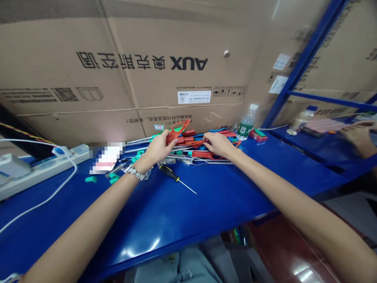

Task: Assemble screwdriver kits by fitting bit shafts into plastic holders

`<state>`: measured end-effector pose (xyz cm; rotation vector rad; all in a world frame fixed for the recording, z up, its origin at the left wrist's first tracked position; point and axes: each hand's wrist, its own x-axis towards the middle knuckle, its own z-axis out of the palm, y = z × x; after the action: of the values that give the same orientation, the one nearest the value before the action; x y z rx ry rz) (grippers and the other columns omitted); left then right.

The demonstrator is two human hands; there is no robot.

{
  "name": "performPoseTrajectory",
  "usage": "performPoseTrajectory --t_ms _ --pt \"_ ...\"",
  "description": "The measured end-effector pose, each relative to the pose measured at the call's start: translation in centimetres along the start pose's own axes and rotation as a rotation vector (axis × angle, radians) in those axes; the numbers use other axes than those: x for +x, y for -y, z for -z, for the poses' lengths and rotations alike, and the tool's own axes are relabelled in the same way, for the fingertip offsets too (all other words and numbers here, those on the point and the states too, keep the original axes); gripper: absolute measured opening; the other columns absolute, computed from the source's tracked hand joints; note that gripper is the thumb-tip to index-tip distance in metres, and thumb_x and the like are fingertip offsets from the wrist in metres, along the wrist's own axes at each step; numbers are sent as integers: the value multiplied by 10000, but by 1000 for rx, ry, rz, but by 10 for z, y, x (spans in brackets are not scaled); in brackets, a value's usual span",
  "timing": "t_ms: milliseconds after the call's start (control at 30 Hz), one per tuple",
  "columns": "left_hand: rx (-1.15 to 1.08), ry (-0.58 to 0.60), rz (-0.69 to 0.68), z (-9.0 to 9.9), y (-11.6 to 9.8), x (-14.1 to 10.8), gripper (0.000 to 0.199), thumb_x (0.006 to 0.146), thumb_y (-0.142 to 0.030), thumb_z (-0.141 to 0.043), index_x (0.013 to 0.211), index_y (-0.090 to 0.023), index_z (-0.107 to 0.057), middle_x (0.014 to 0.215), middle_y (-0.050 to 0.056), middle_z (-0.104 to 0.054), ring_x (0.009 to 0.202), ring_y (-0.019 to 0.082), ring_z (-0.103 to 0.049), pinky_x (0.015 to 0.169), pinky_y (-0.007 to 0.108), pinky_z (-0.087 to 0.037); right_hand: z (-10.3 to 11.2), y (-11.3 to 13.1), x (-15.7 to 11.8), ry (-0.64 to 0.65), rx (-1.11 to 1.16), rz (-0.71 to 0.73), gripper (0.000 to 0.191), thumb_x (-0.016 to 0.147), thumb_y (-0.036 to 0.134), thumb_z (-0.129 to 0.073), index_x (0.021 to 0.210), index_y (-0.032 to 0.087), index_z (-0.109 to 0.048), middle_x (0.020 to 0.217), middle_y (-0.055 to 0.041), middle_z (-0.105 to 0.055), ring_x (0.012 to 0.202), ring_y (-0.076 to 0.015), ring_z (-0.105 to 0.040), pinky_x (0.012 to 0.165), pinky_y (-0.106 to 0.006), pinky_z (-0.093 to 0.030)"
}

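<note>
My left hand [159, 148] is closed around an orange plastic handle with an open loop [180, 129], which tilts up to the right. At the pile, my right hand [219, 144] has its fingers curled down among red and orange parts; what they grip is hidden. The heap of red, blue and green handled pieces with thin metal rods [203, 154] lies under and between both hands. In front of it rests a black and yellow screwdriver [170, 172], its shaft pointing right toward me. Small green caps [114, 179] are scattered left of my left wrist.
A large cardboard sheet [141, 86] stands behind the blue table [218, 196]. On the left is a white power strip [44, 169] with a cable. A bottle [246, 124] and a small red box [258, 136] stand at right. Another person's hand [357, 135] shows beyond the blue frame.
</note>
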<state>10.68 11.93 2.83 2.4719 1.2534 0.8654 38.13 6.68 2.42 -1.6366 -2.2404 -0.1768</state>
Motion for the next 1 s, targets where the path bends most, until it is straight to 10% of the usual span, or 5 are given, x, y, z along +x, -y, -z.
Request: performPoseTrajectory --t_ms 433,700,1000 --pt "37 -7 -88 3 -2 -10 212 989 -431 -551 935 -230 -514 804 49 -652 754 250 -661 658 357 -457 4 -7 -41 -299 254 68 193 970 324 -560 810 251 -641 942 -122 -736 962 -312 -690 915 -495 -540" --pt "-339 57 100 26 -2 -27 244 840 -422 -709 898 -204 -617 768 28 -673 653 181 -597 620 335 -468 -10 26 -25 -409 503 102 140 917 341 -627 806 257 -641 962 -85 -759 948 -281 -717 888 -474 -567" --pt "-300 17 131 38 12 -50 228 859 -403 -676 919 -183 -670 763 25 -668 658 176 -584 607 325 -460 -12 71 5 -58 375 269 382 862 364 -789 1228 267 -735 1241 -99 -759 1170 -308 -693 1033 -490 -515"
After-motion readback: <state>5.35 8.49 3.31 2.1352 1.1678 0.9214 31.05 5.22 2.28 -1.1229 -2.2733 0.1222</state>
